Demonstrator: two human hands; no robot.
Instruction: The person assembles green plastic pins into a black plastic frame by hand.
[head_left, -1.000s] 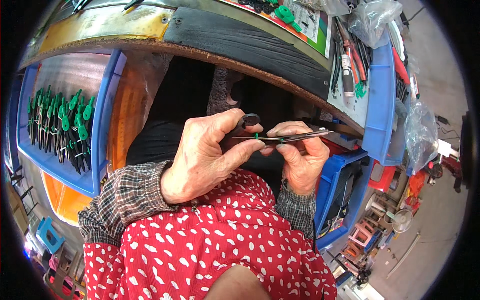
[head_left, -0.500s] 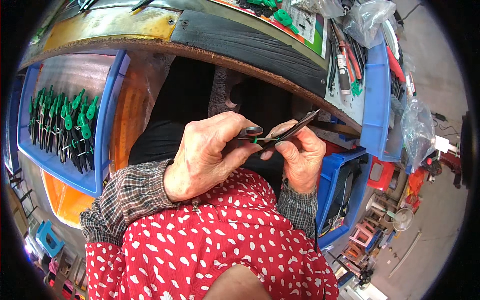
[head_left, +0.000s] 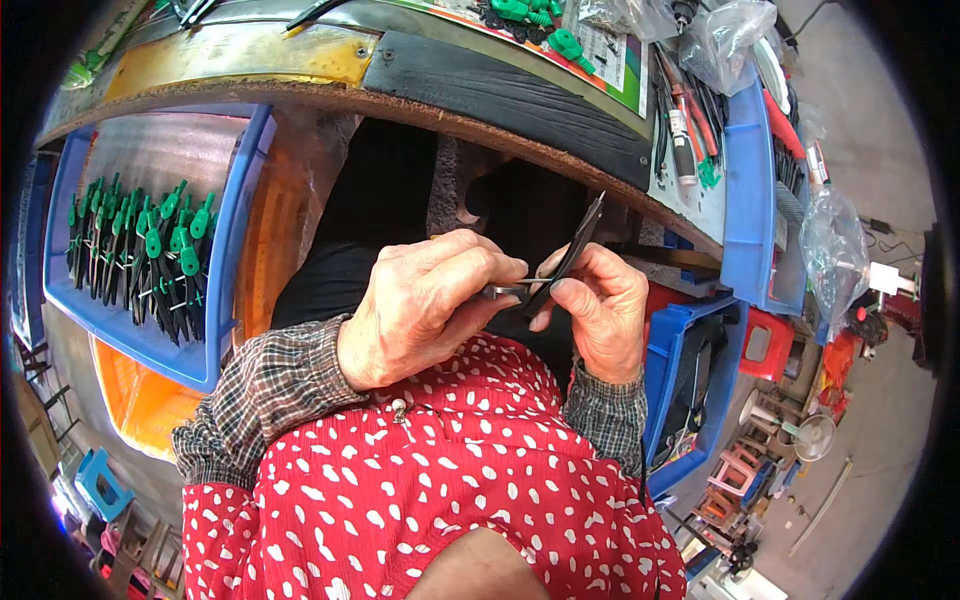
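Observation:
Above my lap, both hands work close together. My left hand [head_left: 420, 310] is closed, thumb and forefinger pinching a thin metal rod [head_left: 531, 281] that points right. Its far end meets a long, flat black piece [head_left: 578, 240] with a narrow pale tip, which slants up and to the right. My right hand [head_left: 608, 315] grips that piece near its lower end between thumb and fingers. Whether the rod passes into the black piece or only touches it, I cannot tell. Most of what lies inside my left fist is hidden by the fingers.
A blue bin [head_left: 225, 280] at left holds several black pieces with green ends [head_left: 150, 240]. Ahead runs the worktable's worn edge [head_left: 500, 85], with green parts [head_left: 570, 45] and a screwdriver [head_left: 683, 145] on top. Blue bins [head_left: 752, 190] stand at right, one lower [head_left: 655, 385].
The black piece has turned steeper, its tip swinging up and left. My left fingers have closed further, covering the dark rounded end seen earlier. The whole view has shifted slightly.

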